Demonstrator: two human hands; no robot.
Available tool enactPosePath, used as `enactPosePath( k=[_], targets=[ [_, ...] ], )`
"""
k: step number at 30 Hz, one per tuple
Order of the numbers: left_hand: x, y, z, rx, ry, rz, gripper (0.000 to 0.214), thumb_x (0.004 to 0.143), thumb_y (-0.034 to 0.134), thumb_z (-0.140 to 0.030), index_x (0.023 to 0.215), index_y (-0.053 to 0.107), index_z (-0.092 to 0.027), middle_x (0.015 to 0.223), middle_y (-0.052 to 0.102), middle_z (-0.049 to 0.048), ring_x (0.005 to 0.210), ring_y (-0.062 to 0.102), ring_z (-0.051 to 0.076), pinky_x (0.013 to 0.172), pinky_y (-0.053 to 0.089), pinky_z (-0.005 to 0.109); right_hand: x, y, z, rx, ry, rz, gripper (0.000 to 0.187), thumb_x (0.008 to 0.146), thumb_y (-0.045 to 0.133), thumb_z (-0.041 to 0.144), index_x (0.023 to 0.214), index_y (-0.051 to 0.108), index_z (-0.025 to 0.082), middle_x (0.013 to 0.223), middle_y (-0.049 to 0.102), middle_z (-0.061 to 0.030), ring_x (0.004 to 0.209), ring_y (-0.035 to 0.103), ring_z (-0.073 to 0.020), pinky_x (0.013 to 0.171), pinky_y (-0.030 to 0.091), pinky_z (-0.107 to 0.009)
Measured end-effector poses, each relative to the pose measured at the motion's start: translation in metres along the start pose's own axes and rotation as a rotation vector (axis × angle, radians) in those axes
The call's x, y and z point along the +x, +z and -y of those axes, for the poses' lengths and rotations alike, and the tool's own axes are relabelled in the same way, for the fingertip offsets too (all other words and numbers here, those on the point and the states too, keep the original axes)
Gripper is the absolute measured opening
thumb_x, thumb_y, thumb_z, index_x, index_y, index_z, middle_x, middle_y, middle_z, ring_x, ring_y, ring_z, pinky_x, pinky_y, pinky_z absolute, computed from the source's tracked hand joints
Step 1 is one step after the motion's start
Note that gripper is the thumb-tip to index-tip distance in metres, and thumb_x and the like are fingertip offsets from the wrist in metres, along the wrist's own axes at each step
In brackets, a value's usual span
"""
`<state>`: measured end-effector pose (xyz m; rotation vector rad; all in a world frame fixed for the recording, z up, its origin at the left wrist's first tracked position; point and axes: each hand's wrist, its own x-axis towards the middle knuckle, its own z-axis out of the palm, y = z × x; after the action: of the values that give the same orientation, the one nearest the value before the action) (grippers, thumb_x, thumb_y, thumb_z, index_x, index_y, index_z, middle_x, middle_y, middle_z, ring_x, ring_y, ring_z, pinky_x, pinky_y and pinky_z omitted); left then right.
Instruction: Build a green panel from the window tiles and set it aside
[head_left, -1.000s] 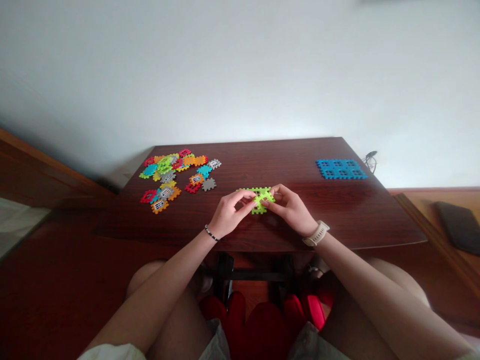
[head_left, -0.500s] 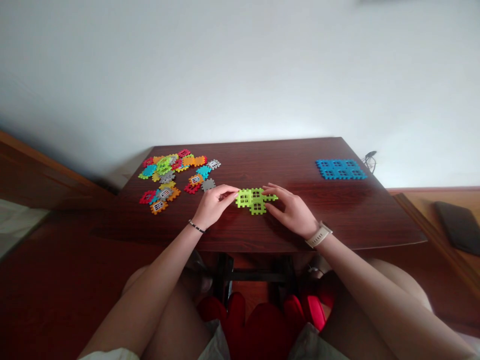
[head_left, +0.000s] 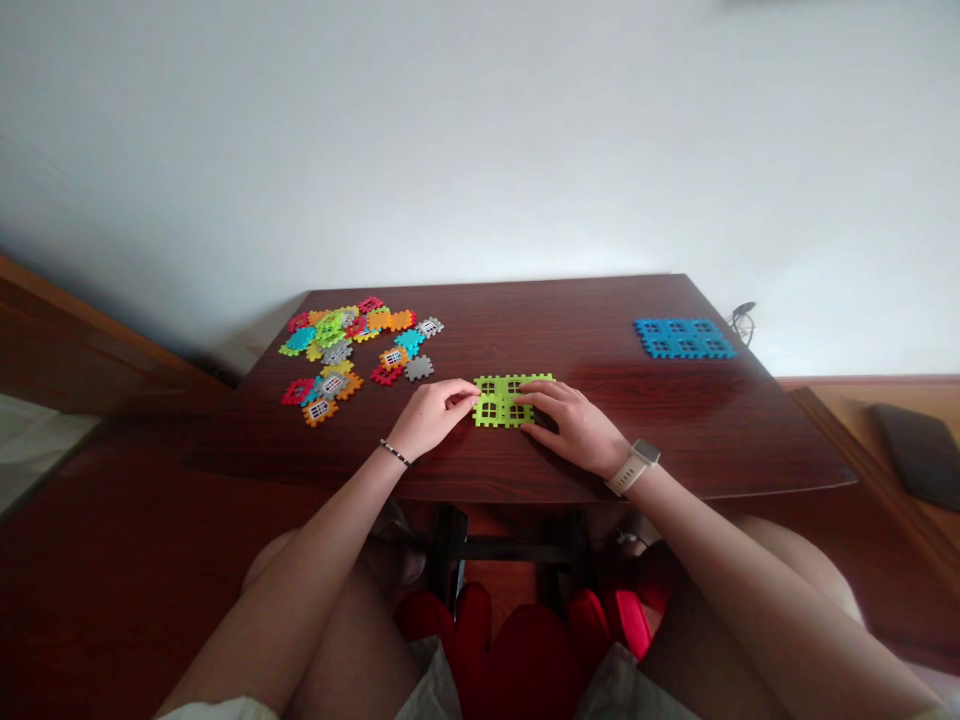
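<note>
A flat panel of joined lime green tiles [head_left: 501,400] lies on the dark wooden table [head_left: 525,330] near its front edge. My left hand [head_left: 431,415] is curled, its fingertips pinching the panel's left edge. My right hand [head_left: 574,425] rests on the panel's right side with fingers stretched flat over it, and a pale watch sits on that wrist. A heap of loose tiles [head_left: 349,350] in red, orange, yellow, grey, teal and green lies at the table's back left.
A flat panel of joined blue tiles [head_left: 681,338] lies at the table's back right, with a thin cable just beyond it. A white wall rises behind. A dark flat object [head_left: 919,450] lies on a wooden surface at the right. My knees and a red seat show below.
The green tiles were held up and worked between both hands. They now lie flat on the table as one panel, with my right hand pressed over it and my left at its edge.
</note>
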<state>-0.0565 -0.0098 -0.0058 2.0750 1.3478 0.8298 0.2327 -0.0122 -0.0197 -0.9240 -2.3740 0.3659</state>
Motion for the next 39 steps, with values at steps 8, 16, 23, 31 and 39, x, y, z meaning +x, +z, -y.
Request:
enactPosePath(
  k=[8,16,23,31,39],
  targets=[
    [-0.005,0.001,-0.001,0.205,0.062,-0.032,0.014,0.103,0.063,-0.025,0.108,0.076,-0.023,0.108,0.082,0.0031,0.09,0.077,0.02,0.084,0.059,0.034,-0.001,0.002,-0.002,-0.049,-0.014,-0.005,0.026,0.105,0.069,0.032,0.13,0.075,0.025,0.147,0.07,-0.0127,0.137,0.066,-0.0348,0.119,0.054,-0.06],
    [-0.01,-0.004,-0.007,0.252,0.331,0.047,0.058,0.095,0.081,-0.045,0.144,0.057,-0.025,0.148,0.063,0.014,0.141,0.059,0.032,0.123,0.049,0.054,-0.001,0.001,-0.002,-0.06,-0.023,-0.005,0.026,0.105,0.069,0.032,0.129,0.075,0.024,0.147,0.07,-0.0139,0.137,0.066,-0.0351,0.119,0.054,-0.06],
    [-0.007,0.009,0.013,0.357,0.275,0.187,0.105,0.086,0.084,-0.066,0.168,0.033,-0.024,0.176,0.035,0.0203,0.164,0.035,0.039,0.134,0.032,0.063,-0.001,0.001,-0.001,-0.075,-0.021,0.001,0.027,0.104,0.071,0.031,0.129,0.075,0.022,0.146,0.07,-0.0143,0.137,0.066,-0.0352,0.119,0.054,-0.058],
    [0.0,0.009,0.011,0.356,0.267,0.197,0.097,0.09,0.082,-0.061,0.168,0.037,-0.025,0.173,0.042,0.018,0.161,0.042,0.037,0.134,0.034,0.06,-0.003,0.0,-0.001,-0.066,-0.018,0.002,0.027,0.105,0.07,0.031,0.13,0.075,0.025,0.146,0.07,-0.0124,0.137,0.066,-0.0339,0.12,0.054,-0.058],
    [0.001,0.009,0.008,0.35,0.28,0.161,0.081,0.094,0.078,-0.057,0.162,0.047,-0.024,0.166,0.051,0.0171,0.156,0.047,0.036,0.132,0.038,0.059,-0.003,0.0,-0.001,-0.074,-0.021,0.004,0.026,0.105,0.069,0.032,0.13,0.075,0.024,0.146,0.07,-0.0129,0.136,0.066,-0.034,0.119,0.054,-0.058]
  ],
)
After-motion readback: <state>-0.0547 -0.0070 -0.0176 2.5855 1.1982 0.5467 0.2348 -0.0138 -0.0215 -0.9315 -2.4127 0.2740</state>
